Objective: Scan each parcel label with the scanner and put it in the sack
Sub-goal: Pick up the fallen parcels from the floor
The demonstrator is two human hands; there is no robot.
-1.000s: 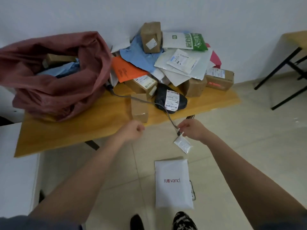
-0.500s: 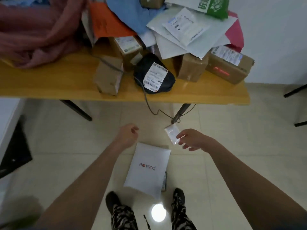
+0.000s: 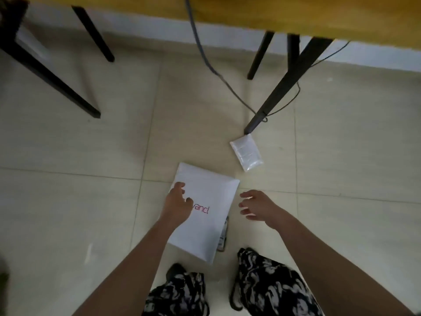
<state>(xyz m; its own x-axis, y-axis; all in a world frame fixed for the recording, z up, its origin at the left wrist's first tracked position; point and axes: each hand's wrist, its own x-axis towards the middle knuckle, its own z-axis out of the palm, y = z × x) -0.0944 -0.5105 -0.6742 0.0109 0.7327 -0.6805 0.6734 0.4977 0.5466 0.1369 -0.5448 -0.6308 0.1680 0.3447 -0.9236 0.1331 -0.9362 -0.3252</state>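
Observation:
A white mailer parcel point(image 3: 205, 215) with red lettering lies flat on the tiled floor in front of my feet. My left hand point(image 3: 177, 205) hovers over its left edge with fingers loosely spread, holding nothing. My right hand point(image 3: 256, 205) is just right of the parcel, fingers spread and empty. A small white packet point(image 3: 246, 152) lies on the floor beyond, beside a table leg. A dark flat object point(image 3: 224, 236) pokes out from under the mailer's right edge. The scanner and the sack are out of view.
The wooden table's front edge point(image 3: 296, 17) runs along the top. Its black legs point(image 3: 280, 87) stand ahead right, another black leg point(image 3: 45, 74) at left. A grey cable point(image 3: 205, 58) hangs from the table to the floor. My patterned trouser legs point(image 3: 262, 281) are at the bottom.
My view has tilted down from the table to the floor. My right hand has let go of the small white packet, which now lies on the floor. Both hands have dropped toward the white mailer.

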